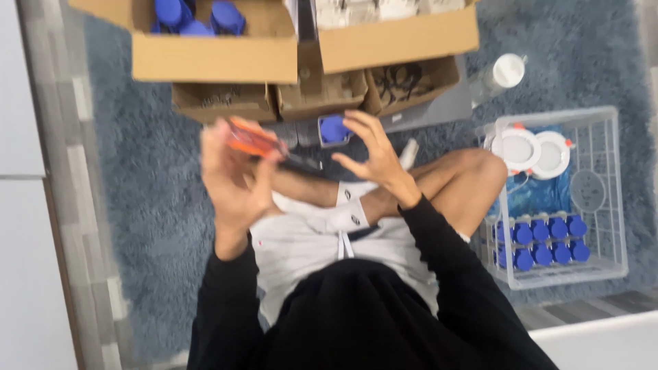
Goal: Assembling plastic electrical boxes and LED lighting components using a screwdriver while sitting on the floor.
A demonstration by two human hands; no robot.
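1. The person sits cross-legged on a blue-grey rug (151, 199), and the work in hand looks like a tool job on small blue-capped parts; I judge it is at the handling stage, tool raised and not yet applied to anything.
2. The left hand (229, 181) is curled around an orange-handled tool (257, 142), probably a screwdriver or cutter, held up near chest height with its dark tip pointing toward the other hand. Motion blur hides the exact finger placement.
3. The right hand (373, 154) is spread, fingers loosely fanned, holding nothing; it hovers just beside a blue-capped piece (334, 129) lying on the rug in front of the cardboard boxes (219, 58).
4. A clear crate (606, 199) to the right carries rows of blue caps (541, 240) and two white round discs (531, 152).
5. The next move, as I judge it, calls for a steady grip on the blue-capped piece so the tool tip can meet it squarely.
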